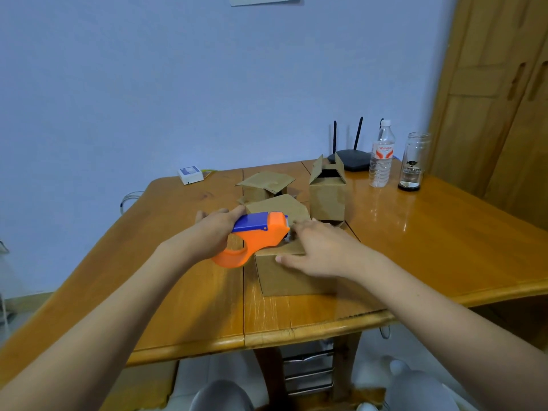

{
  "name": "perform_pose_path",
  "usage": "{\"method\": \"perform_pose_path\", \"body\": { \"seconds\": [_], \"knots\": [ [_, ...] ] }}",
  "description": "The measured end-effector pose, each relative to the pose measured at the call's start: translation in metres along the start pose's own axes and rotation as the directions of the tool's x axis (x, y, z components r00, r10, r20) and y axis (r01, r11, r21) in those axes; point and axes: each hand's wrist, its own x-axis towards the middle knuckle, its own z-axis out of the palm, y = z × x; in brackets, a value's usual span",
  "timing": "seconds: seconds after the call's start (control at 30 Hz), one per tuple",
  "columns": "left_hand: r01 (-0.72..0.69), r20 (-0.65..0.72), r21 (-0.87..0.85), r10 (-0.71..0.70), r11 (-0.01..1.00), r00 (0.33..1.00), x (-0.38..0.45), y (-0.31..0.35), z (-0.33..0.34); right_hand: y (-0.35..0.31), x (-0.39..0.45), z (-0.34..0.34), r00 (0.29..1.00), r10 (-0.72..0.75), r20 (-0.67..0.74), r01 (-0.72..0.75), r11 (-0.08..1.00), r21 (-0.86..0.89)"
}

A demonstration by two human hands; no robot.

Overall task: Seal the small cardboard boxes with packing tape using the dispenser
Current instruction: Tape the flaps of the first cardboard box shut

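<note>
My left hand (213,229) grips the handle of the orange and blue tape dispenser (255,238), fingers curled round it, and holds its front end down against the top of the nearest cardboard box (290,274), which sits on the wooden desk (444,232) right in front of me. My right hand (317,247) lies flat on that box's top, fingers straight and spread toward the dispenser's nose, thumb along the near edge of the lid; it presses rather than grips. The two hands are close together over the box, with the dispenser between them. Just behind this box is a second box (281,207) with its flaps folded over, and behind that a third (265,185) whose flaps look loosely closed. To the right of them stands a taller box (327,194) with its top flaps open and upright. Farther back on the desk are a black router (351,160) with antennas, a plastic water bottle (381,155), a clear glass jar (412,163), and a small white device (190,174) near the wall (148,84).
</note>
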Motion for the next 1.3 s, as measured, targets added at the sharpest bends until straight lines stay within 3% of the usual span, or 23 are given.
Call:
{"method": "perform_pose_path", "body": {
  "seconds": [0.17, 0.47, 1.3],
  "knots": [
    [-0.020, -0.033, -0.004, 0.020, 1.000, 0.999, 0.002, 0.000, 0.001, -0.013, 0.003, 0.023, 1.000, 0.002, 0.010, 0.000, 0.980, -0.200],
    [-0.056, -0.103, -0.010, 0.055, 0.998, 0.993, 0.000, -0.008, 0.007, -0.005, 0.001, 0.034, 0.998, -0.010, -0.070, -0.006, 0.976, -0.217],
    [0.020, -0.145, -0.063, -0.029, 0.998, 0.989, -0.011, -0.032, 0.011, -0.004, 0.001, 0.035, 0.998, -0.018, -0.053, 0.005, 0.970, -0.241]
  ]
}}
